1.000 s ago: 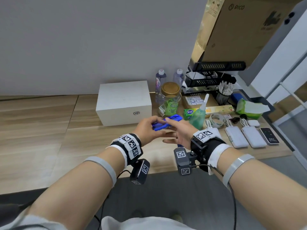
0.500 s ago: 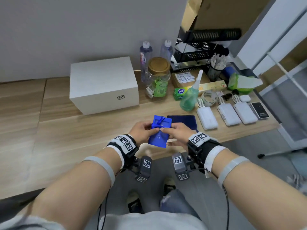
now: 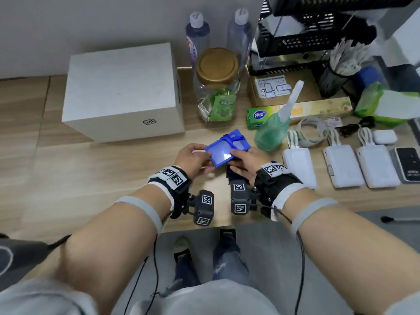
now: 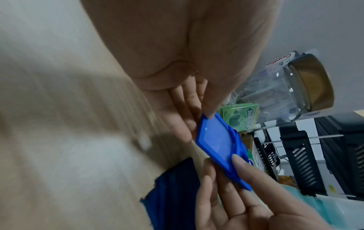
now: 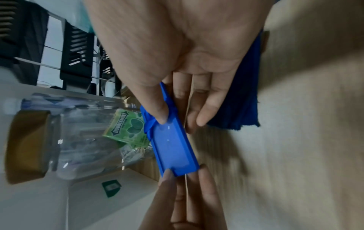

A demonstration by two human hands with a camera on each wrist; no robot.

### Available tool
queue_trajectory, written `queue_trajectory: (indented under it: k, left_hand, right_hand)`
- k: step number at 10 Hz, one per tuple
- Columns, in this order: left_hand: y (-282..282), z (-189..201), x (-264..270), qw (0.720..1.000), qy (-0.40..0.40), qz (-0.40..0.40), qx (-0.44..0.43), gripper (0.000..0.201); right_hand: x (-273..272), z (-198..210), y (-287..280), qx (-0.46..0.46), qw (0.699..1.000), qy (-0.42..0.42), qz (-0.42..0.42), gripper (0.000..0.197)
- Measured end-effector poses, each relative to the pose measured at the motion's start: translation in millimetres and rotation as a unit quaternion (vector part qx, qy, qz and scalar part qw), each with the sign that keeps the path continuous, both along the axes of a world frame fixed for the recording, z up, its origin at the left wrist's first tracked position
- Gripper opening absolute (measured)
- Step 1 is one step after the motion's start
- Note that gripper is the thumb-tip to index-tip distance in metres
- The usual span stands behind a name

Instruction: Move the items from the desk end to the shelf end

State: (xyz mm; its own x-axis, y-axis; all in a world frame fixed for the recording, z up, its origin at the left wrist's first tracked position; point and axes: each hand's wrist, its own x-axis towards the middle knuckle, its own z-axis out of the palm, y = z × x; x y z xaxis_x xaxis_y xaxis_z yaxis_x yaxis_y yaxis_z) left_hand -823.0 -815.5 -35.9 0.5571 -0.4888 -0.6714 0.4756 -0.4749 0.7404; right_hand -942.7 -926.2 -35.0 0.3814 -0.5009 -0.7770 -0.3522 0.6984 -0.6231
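A blue plastic card holder (image 3: 223, 148) with a clear window and a blue strap hangs just above the wooden desk (image 3: 95, 178), held between both hands. My left hand (image 3: 195, 156) pinches its left end between thumb and fingers. My right hand (image 3: 241, 159) pinches the strap end. In the left wrist view the card holder (image 4: 218, 144) sits between my left thumb and the right hand's fingers. The right wrist view shows the card holder (image 5: 171, 147) edge-on. A dark blue cloth (image 4: 173, 194) lies on the desk under my right hand.
A white box (image 3: 122, 92) stands at the back left. A gold-lidded jar (image 3: 216, 85), two bottles (image 3: 197, 35), a green squeeze bottle (image 3: 272, 128), several white power banks (image 3: 300, 167), a phone (image 3: 406, 162) and a black rack (image 3: 302, 35) crowd the right side.
The card holder has turned from upright to lying crosswise between my hands, window up. The head view has tipped further down onto the desk.
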Motion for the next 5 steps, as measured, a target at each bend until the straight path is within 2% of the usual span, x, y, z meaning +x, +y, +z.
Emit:
queue_trajectory:
  k: [1, 3, 4, 5]
  left_hand:
    - [-24, -12, 8, 0.999, -0.038, 0.014, 0.028, 0.017]
    - [-57, -28, 23, 0.993, -0.093, 0.025, 0.066, 0.017]
    - [-59, -37, 30, 0.988, -0.123, 0.003, 0.092, 0.033]
    - [-55, -40, 33, 0.983, -0.156, -0.031, 0.095, 0.047]
  right_hand:
    - [7, -7, -18, 0.049, 0.999, -0.004, -0.004, 0.003]
    - [10, -8, -37, 0.083, 0.996, -0.001, -0.014, 0.01]
    - [4, -11, -44, 0.043, 0.996, 0.072, 0.023, 0.015]
    - [1, -8, -46, 0.018, 0.994, 0.097, 0.041, 0.019]
